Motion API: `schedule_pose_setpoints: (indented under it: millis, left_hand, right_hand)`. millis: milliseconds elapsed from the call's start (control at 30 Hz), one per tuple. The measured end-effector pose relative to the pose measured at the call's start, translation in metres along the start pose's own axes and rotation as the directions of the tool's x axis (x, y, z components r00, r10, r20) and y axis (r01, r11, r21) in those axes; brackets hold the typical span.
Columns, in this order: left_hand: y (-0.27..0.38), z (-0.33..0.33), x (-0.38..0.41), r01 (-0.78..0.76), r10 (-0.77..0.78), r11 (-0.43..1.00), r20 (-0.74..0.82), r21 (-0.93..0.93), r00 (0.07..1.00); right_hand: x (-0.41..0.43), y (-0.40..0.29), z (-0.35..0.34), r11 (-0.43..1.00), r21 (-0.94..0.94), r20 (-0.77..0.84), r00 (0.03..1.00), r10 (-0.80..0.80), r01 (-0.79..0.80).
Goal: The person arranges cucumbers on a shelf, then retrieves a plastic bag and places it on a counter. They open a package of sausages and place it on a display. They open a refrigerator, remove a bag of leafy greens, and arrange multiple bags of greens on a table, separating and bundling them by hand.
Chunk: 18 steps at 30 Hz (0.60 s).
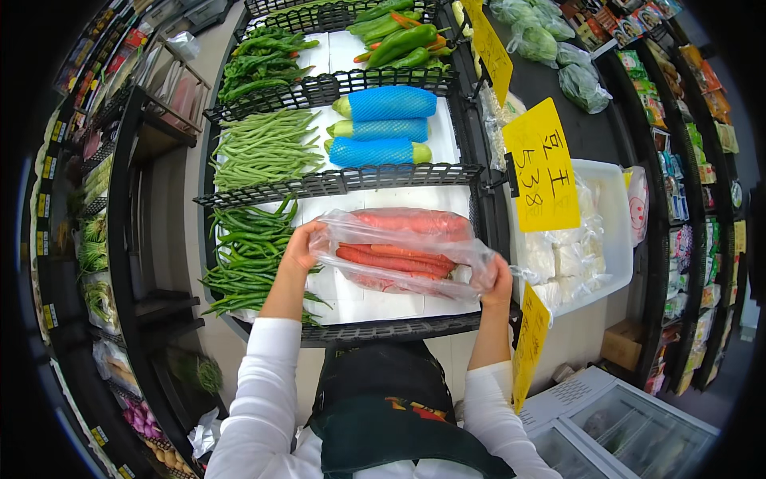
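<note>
A clear plastic bag (413,287) hangs between my two hands above the white-lined display bin (347,305). Its mouth gapes upward, showing several carrots (398,260) lying side by side inside. More orange-red shows through the film along the far side. My left hand (303,244) grips the bag's left end, and my right hand (495,280) holds the bunched film at the right end. Long green chili peppers (254,254) are heaped in the bin just left of my left hand.
Black mesh dividers (341,178) separate this bin from green beans (263,146) and zucchini in blue netting (380,152). Yellow signs with handwriting (541,164) stand along the right edge. Beyond is a white tub (616,239) of bagged white blocks. A glass-topped freezer (640,425) sits lower right.
</note>
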<state>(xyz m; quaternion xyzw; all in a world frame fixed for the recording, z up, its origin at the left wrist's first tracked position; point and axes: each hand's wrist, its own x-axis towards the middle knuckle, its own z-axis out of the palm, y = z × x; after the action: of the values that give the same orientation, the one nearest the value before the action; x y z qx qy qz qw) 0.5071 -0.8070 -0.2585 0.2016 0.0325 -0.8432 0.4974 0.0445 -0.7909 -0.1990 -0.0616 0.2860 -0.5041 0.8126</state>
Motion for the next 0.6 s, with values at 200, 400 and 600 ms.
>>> schedule_pose_setpoints:
  millis: [200,400,600]
  left_hand:
    - [-0.002,0.031,0.015,-0.074,0.235,0.93,-0.425,0.361,0.874]
    - [-0.066,0.109,-0.002,0.181,0.808,-0.531,0.431,0.827,0.402]
    - [-0.063,0.09,-0.001,0.249,0.72,-0.509,0.249,0.824,0.648]
  right_hand:
    - [0.028,0.012,0.027,0.997,0.011,-0.391,0.918,-0.063,0.073]
    - [0.009,0.03,0.079,-0.217,-0.968,0.124,0.514,-0.849,-0.125]
    - [0.023,0.05,0.048,0.079,-0.968,-0.22,0.659,-0.719,-0.237]
